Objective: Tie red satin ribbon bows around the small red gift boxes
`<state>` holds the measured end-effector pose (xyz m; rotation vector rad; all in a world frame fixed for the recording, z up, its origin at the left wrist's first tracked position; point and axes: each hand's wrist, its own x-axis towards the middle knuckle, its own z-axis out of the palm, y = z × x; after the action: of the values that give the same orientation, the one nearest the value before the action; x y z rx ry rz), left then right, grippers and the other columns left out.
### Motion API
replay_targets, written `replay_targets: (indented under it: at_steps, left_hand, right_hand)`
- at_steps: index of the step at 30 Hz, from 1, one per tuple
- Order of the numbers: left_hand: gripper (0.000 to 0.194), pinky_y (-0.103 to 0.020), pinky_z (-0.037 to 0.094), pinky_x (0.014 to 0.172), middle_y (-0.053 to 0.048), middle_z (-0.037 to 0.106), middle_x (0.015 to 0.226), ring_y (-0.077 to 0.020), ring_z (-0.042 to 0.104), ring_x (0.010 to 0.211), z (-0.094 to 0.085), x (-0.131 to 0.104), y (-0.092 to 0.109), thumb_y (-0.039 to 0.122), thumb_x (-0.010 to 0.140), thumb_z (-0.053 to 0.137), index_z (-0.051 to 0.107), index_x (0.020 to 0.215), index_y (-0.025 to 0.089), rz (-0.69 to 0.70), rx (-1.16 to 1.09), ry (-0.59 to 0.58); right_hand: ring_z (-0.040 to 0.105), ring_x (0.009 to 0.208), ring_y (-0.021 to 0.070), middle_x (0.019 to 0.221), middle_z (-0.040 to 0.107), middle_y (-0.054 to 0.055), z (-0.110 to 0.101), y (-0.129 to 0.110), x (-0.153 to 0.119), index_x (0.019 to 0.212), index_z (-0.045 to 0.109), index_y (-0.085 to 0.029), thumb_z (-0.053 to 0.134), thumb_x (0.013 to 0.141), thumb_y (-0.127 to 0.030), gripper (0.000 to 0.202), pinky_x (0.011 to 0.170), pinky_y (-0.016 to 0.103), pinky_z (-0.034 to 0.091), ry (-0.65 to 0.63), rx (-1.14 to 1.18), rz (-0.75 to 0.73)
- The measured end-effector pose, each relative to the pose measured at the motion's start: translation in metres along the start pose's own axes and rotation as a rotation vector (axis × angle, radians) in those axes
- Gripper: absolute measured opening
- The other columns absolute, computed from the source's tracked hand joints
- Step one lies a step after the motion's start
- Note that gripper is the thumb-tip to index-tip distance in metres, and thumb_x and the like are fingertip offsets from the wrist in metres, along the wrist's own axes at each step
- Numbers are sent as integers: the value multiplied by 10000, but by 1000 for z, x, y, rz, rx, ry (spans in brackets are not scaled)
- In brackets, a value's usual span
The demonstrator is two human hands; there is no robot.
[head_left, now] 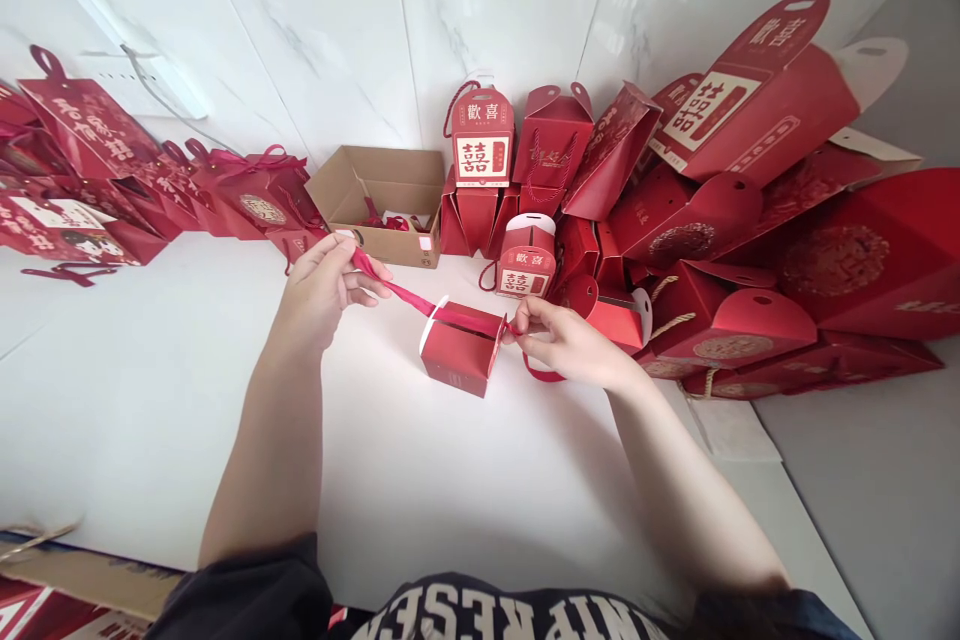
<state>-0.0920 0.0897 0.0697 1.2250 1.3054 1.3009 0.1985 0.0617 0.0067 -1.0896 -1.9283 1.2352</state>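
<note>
A small red gift box (459, 355) with a white-edged flap on its left end rests on the white table. A red ribbon (409, 297) runs across the box's top and through its ends. To the upper left, my left hand (326, 285) is closed on one end of that ribbon and holds it taut above the table. Beside the box's right end, my right hand (555, 335) pinches the ribbon close to the flap. A loop of it hangs below those fingers.
An open cardboard carton (379, 185) holding red ribbon pieces stands at the back. Many red gift boxes (712, 220) are piled on the right, and more red boxes (97, 145) stand at the left. A tiled wall (330, 20) closes off the back.
</note>
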Motion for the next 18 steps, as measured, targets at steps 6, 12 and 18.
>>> replay_targets:
  at_steps: [6, 12, 18]
  left_hand:
    - [146, -203, 470, 457, -6, 628, 669, -108, 583, 476, -5, 1, -1, 266, 866, 570, 498, 773, 178, 23, -24, -36]
    - [107, -214, 449, 433, -27, 651, 739, -103, 560, 457, -11, 3, -1, 239, 844, 591, 531, 784, 174, 34, -51, -27]
    - [146, -201, 477, 436, -84, 742, 832, -134, 651, 510, -8, 3, 0, 251, 880, 551, 507, 763, 177, 78, -81, 38]
  right_hand:
    - [441, 583, 100, 748, 486, -36, -7, -6, -3, 1031, 511, -219, 573, 905, -383, 215, 550, 247, 395, -29, 264, 2]
    - [475, 583, 109, 776, 567, -13, -26, -12, -15, 914, 607, -221, 561, 908, -251, 56, 584, 271, 396, 96, -321, -51]
    - [474, 644, 103, 863, 526, -2, -30, -21, -21, 777, 510, -205, 459, 822, 3, 219, 598, 245, 394, 100, -497, -207]
